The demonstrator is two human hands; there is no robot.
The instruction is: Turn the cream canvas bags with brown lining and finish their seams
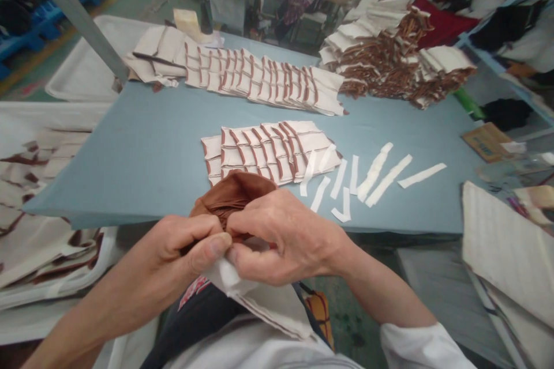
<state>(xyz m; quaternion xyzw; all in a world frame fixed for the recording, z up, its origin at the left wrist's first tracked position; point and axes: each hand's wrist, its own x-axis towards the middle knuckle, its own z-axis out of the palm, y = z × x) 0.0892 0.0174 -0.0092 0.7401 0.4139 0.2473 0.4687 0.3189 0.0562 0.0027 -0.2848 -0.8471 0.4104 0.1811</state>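
Both hands meet at the near edge of the table, pinching one brown and off-white fabric piece (236, 187). My left hand (186, 245) grips it between thumb and bent fingers. Right against it, my right hand (281, 236) is closed on the same piece, fingertips touching the left thumb. The brown side bunches up above the fingers, while a pale flap hangs below toward my lap. Just beyond lies a short overlapping row of pale pieces with brown edges (268, 150). White strips (376, 176) are scattered to its right. What lies between the fingertips is hidden.
A longer overlapping row of similar pieces (259, 78) spans the far part of the blue table (142, 144). Tall brown and white stacks (381, 52) stand at the back right. White bins (104, 253) flank the left side, near a slanted metal post (78, 17).
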